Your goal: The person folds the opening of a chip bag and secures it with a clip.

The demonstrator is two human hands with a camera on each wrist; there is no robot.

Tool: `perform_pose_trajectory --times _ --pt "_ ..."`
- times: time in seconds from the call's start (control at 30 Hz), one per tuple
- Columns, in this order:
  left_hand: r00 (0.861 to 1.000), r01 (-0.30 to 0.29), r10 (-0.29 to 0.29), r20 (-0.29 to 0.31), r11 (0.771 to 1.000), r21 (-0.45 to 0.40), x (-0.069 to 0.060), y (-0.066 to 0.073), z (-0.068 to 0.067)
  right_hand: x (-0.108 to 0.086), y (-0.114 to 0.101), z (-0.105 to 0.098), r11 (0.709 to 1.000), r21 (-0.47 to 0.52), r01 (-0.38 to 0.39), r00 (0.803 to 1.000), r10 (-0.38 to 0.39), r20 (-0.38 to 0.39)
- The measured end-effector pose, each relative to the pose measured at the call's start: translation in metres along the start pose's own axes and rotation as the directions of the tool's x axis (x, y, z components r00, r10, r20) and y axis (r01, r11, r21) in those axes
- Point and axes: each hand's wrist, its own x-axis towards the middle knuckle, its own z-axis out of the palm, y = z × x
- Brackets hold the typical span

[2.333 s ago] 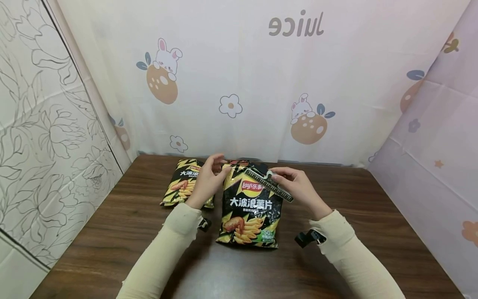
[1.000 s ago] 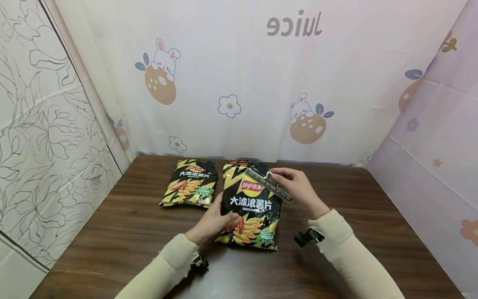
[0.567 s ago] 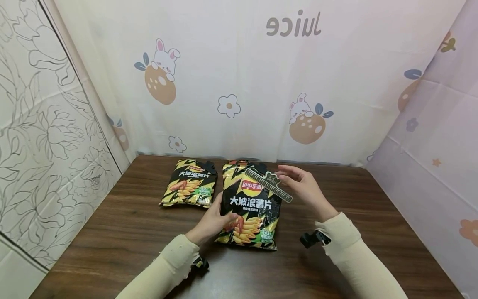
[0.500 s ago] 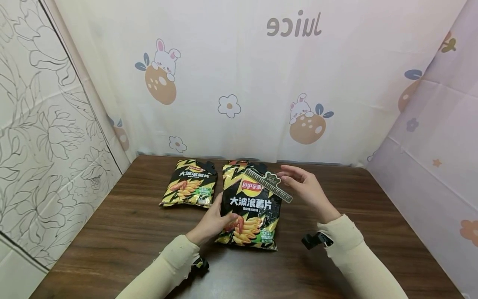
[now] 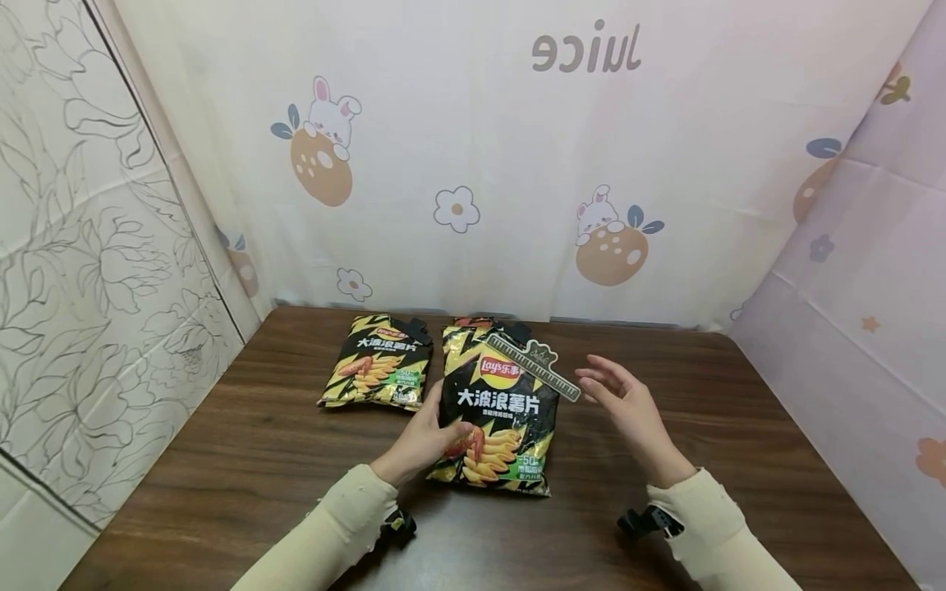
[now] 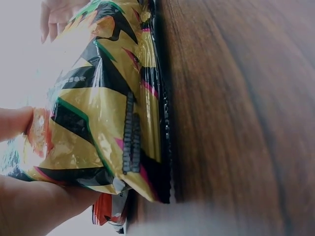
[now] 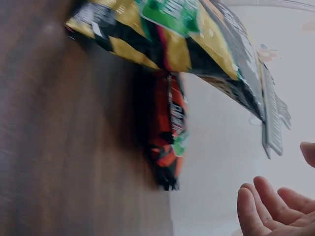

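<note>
My left hand point(image 5: 421, 435) grips the lower left side of a black and yellow chip bag point(image 5: 510, 423), thumb on its front. In the left wrist view the thumb point(image 6: 15, 123) presses on the same bag point(image 6: 93, 113). A long ridged bag clip point(image 5: 532, 365) sits slantwise across the bag's top right corner, its handle pointing up and right. My right hand point(image 5: 628, 406) is just right of the clip, apart from it, fingers loosely bent and holding nothing. The right wrist view shows a gap between the clip point(image 7: 271, 115) and the right hand point(image 7: 275, 209).
A second black and yellow chip bag point(image 5: 378, 364) lies to the left, with a black piece at its top right corner. Behind the held bag stands a red bag point(image 7: 169, 130), mostly hidden in the head view. A printed curtain point(image 5: 414, 148) hangs along the back of the wooden table point(image 5: 739, 460).
My left hand came down from the bag's top edge to its lower left side. My right hand let go of the clip and drew away right and down; the clip stays on the bag.
</note>
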Motion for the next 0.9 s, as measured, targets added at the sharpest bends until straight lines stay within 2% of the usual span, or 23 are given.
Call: perform_pose_trajectory --times 0.17,0.3,0.4,0.67,0.83,0.9 --pt "1.0 -0.002 0.001 -0.007 1.0 -0.01 0.0 0.0 0.001 -0.007 0.004 0.009 0.99 0.095 -0.107 0.994 0.104 0.039" --pt "1.0 -0.006 0.006 -0.004 1.0 -0.028 0.0 -0.002 0.001 -0.009 0.005 0.02 0.965 0.158 -0.209 0.975 0.193 0.11" --pt "1.0 -0.007 0.007 -0.007 1.0 -0.025 0.001 -0.003 0.002 -0.009 0.007 0.029 0.952 0.169 -0.254 0.962 0.231 0.144" --pt "1.0 -0.006 0.006 -0.002 1.0 -0.029 0.005 -0.004 0.003 -0.01 0.012 0.043 0.954 0.149 -0.26 0.951 0.225 0.213" --pt "1.0 -0.01 0.01 0.01 0.999 -0.038 0.006 -0.003 0.005 -0.011 0.015 0.048 0.951 0.152 -0.268 0.947 0.231 0.223" --pt "1.0 -0.007 0.008 0.02 0.999 -0.045 0.006 -0.002 0.007 -0.013 0.015 0.049 0.948 0.166 -0.273 0.95 0.238 0.203"
